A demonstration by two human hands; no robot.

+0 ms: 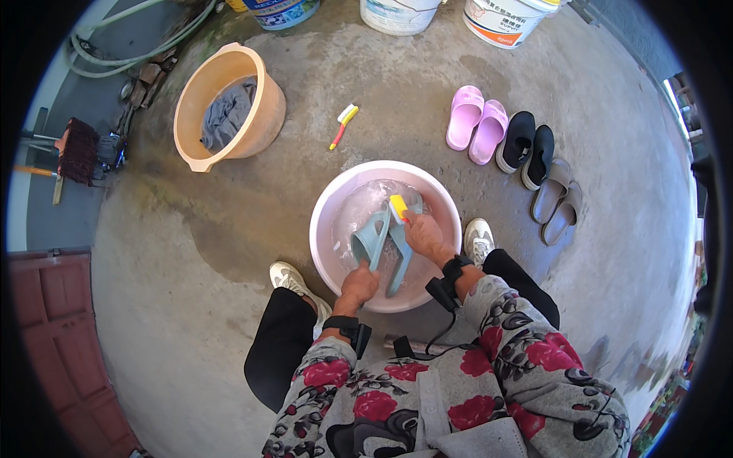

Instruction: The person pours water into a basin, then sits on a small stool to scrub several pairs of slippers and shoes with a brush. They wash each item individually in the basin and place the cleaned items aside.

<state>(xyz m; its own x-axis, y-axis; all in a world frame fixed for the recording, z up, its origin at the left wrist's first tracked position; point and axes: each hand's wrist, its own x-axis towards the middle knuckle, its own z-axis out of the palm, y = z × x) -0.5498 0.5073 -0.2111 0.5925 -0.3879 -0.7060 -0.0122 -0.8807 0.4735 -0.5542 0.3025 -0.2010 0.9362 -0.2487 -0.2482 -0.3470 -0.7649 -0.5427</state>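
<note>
A round pink plastic basin (318, 246) with water in it stands on the ground between my feet. Inside are two grey-blue slide sandals. My left hand (361, 284) grips the near end of the left sandal (371, 237), which is tilted in the basin. The right sandal (399, 272) lies beside it, partly covered by my right hand. In my right hand (425, 233) is a scrub brush (398, 207) with a yellow head and white bristles. Its bristles are close to the left sandal; whether they touch it I cannot tell.
Beyond the basin lies a second brush (342, 127) with a red and yellow handle. An orange tub (269, 120) holding grey cloth stands far left. Pink slides (474, 123), black shoes (524, 146) and brown slides (555, 203) line the right. Buckets (400, 16) stand at the back.
</note>
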